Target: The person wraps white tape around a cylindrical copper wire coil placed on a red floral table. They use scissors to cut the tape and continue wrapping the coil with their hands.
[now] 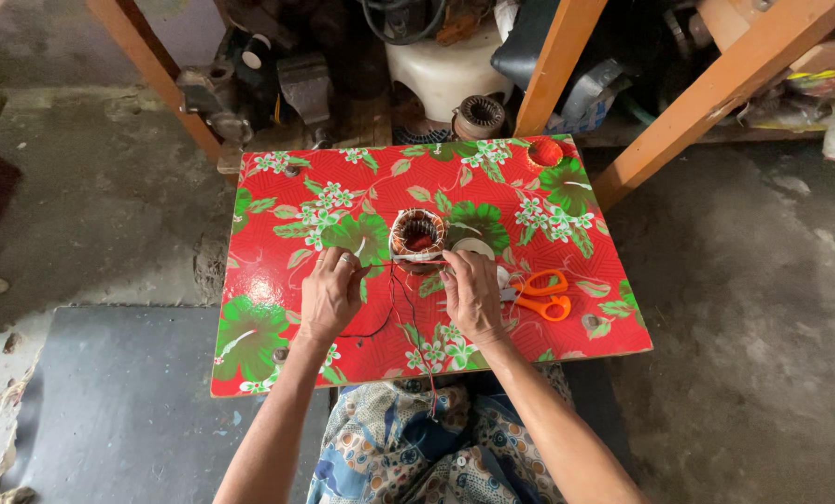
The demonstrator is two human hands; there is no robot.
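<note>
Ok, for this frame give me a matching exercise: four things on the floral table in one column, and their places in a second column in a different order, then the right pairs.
Things:
1. wound coil
2. orange scissors
3. left hand
4. small orange-red round thing

Places:
A. far right corner of the table
B. just right of the right hand
C. middle of the table, beyond both hands
D. near side, left of the thin wires

Pairs: 1-C, 2-B, 3-D, 4-A

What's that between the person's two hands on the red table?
In the head view, thin dark wires trail from the wound coil between the left hand and right hand.
</note>
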